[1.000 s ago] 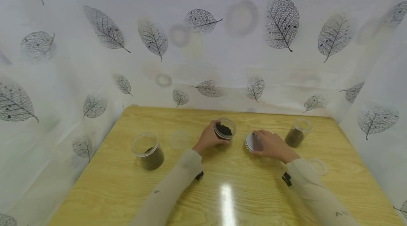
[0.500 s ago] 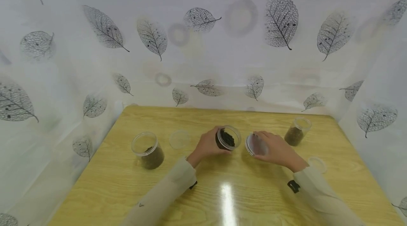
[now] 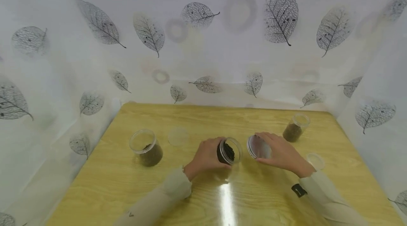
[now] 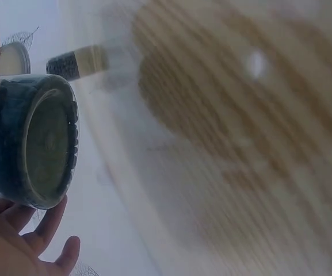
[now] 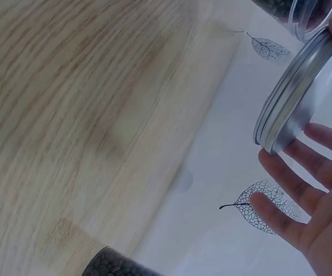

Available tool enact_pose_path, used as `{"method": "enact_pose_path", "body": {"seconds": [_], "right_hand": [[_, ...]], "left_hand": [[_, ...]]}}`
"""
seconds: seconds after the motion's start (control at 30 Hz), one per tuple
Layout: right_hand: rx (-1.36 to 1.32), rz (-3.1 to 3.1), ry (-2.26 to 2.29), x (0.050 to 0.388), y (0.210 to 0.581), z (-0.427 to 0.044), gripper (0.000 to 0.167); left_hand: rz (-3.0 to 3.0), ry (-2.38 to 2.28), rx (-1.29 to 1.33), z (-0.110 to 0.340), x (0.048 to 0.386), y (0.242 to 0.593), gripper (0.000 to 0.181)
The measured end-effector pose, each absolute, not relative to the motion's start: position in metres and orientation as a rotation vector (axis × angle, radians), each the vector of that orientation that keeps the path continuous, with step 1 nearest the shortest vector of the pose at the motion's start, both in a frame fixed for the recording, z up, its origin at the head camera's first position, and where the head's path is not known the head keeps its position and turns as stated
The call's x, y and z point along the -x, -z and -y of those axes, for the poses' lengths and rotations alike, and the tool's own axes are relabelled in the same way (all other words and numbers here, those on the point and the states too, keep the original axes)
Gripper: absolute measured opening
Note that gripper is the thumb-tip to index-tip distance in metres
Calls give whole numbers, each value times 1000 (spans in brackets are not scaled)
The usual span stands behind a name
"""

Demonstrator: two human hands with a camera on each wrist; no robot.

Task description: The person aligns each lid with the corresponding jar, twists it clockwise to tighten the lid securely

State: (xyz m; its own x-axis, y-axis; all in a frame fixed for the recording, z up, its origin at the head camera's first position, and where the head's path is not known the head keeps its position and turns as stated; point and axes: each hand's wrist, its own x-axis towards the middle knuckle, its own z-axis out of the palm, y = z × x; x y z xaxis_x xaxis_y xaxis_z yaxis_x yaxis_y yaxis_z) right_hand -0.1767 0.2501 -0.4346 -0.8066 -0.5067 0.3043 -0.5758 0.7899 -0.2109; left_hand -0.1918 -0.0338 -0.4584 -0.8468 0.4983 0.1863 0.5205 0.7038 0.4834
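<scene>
The left hand grips a clear jar of dark contents, tilted so its mouth faces right. In the left wrist view the jar's base faces the camera, with fingers below it. A silver metal lid is held at its rim by the right hand, a short gap to the right of the jar. The right wrist view shows that lid on edge between thumb and fingertips, close to the jar's mouth.
On the wooden table, a wide open jar of dark contents stands left, a narrower one back right. A clear disc lies behind the left hand, another beside the right wrist. Leaf-printed sheeting surrounds the table.
The jar in the left hand has come nearer the table's front and tipped further to the right. The right hand has tilted the lid more upright, its inner side away from the jar.
</scene>
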Motion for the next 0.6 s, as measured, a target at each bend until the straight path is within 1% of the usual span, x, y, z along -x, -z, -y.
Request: {"method": "enact_pose_path", "body": {"seconds": [0.43,0.6], "right_hand": [[-920,2685,-493,165,432,-242,83],[-961,2645,-489,161,432,-239,85]], "left_hand": [[2888,720,890,33,170,458,92],[2895,669,889,32,167,463,95]]}}
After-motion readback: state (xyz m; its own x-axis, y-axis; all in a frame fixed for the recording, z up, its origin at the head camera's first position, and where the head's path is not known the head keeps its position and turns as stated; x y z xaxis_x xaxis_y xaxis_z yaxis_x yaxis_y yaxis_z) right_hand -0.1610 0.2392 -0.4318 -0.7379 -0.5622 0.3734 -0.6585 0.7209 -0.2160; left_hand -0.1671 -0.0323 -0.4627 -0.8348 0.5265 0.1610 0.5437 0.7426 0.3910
